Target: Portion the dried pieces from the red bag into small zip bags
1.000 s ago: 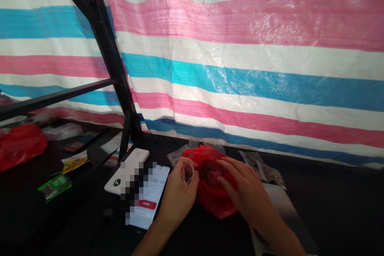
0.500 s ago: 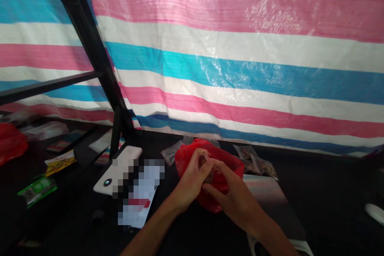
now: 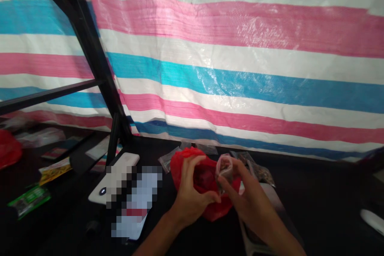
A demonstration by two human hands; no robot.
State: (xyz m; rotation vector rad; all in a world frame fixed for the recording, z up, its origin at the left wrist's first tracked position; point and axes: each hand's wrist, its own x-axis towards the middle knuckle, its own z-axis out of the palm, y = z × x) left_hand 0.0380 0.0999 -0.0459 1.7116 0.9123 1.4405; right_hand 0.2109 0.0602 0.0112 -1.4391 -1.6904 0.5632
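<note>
A red plastic bag (image 3: 180, 168) sits with its mouth open on the dark table. My right hand (image 3: 249, 196) grips a small clear plastic pouch (image 3: 225, 168) with brownish bits inside, held upright over the bag's right side. My left hand (image 3: 192, 196) is at the red bag's near left, its fingers curved over the opening and its thumb spread well apart from them. The left thumb tip comes close to the pouch's lower end; whether they touch, I cannot tell.
Behind the red bag lie clear packets (image 3: 262, 174) with brown contents. To the left are a white power bank (image 3: 132, 160), a blurred-out phone (image 3: 144, 192), a green packet (image 3: 30, 200) and a yellow packet (image 3: 55, 171). A black metal frame (image 3: 90, 52) stands before a striped sheet (image 3: 240, 64).
My hands have moved apart. My left hand has let go of the pouch and spread its fingers, while my right hand has drawn it slightly rightward and upright. The view has tilted up a little.
</note>
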